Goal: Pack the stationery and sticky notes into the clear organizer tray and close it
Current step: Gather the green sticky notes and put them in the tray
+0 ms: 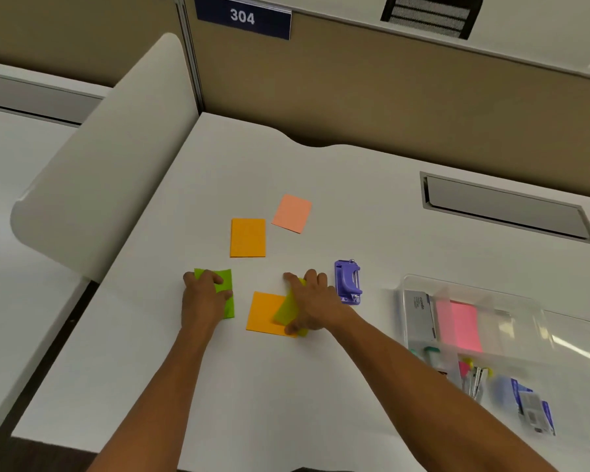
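Pressing down with my left hand [206, 294], I cover most of a green sticky note [226, 294] lying toward the worktop's left edge; my fingers curl over its top, and I cannot tell whether they pinch it or only rest on it. My right hand [312, 303] grasps a yellow-green note [286, 310], tilted up off an orange note [264, 313] beneath it; my palm hides much of both. Farther toward the back edge lie another orange note [247, 237] and a peach note [292, 213], apart from each other. A purple hole punch [347, 281] stands just beside my right hand. The clear organizer tray [532, 311] sits open near the right edge, its walls blurred and hard to trace; inside I make out a pink pad [460, 327], a grey box [419, 315] and some small bits I cannot identify. A blue packet [533, 405] lies near the tray's front, too smeared to tell whether it is in or out.
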`<state>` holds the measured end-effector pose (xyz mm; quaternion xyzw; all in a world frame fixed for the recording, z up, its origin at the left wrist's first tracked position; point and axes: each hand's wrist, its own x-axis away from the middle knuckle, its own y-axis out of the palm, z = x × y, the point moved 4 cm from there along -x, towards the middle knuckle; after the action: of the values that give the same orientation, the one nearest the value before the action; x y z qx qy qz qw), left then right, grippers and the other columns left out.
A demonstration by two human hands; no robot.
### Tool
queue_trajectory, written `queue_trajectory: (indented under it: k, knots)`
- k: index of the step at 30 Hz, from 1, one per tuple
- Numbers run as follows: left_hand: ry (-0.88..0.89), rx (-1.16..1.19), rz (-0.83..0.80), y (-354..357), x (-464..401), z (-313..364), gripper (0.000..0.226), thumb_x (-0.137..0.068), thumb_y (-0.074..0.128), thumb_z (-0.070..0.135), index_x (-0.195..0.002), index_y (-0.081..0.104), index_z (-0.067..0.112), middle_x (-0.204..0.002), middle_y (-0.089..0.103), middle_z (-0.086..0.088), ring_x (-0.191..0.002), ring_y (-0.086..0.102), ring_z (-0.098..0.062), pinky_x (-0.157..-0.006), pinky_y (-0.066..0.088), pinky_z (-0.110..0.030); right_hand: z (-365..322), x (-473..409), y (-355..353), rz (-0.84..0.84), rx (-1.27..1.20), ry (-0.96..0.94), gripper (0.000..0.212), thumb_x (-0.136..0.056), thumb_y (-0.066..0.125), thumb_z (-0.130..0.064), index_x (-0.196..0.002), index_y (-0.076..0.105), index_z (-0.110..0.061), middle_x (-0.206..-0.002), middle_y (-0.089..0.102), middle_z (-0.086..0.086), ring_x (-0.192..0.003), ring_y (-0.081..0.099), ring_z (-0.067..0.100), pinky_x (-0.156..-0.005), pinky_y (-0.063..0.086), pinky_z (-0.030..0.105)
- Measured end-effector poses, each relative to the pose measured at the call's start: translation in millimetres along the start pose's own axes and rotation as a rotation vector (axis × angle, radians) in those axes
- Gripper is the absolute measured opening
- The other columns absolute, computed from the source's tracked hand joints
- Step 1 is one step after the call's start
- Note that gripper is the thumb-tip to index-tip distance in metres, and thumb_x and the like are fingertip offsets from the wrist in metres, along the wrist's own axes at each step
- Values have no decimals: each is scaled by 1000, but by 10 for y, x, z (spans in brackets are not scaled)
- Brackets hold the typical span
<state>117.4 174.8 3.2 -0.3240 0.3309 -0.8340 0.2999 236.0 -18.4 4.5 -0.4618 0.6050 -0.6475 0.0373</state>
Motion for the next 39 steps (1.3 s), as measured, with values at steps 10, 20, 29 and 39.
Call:
queue_trajectory:
  k: [10, 20, 29, 39]
  knots:
    - [47, 132, -31, 104, 374, 154, 22, -94, 54, 7, -114, 61, 13, -127, 44, -18, -111, 53, -35, -78, 42, -31, 79, 471, 72, -40, -248, -9, 98, -81, 75, -22, -153, 9, -27, -135, 45, 16, -118, 50, 32, -94, 49, 46]
    - [240, 212, -123, 265, 867, 878, 40, -90, 55, 4, -127, 57, 20, -129, 46, -13, -117, 49, -31, -90, 45, -36, 588, 1031, -269, 186, -472, -88, 76, -86, 47, 4, -147, 24, -34, -93, 47, 1, -84, 53, 22, -68, 41, 32]
    - [371, 354, -262, 737, 1322, 1661, 45, -84, 57, -3, -118, 57, 26, -125, 52, -6, -92, 63, -27, -83, 55, -45, 1797, 1722, -482, 434, -568, 84, 43, -92, 48, 0, -120, 37, -30, -111, 52, 7, -88, 54, 23, -63, 46, 30]
    - [546, 238, -370, 1578, 1838, 2634, 48, -89, 43, -7, -122, 54, 25, -126, 50, -1, -91, 60, -27, -83, 54, -44, 2716, 2487, -282, 691, -609, 368, 64, -75, 67, 7, -121, 42, -30, -112, 49, 5, -102, 49, 25, -73, 52, 37]
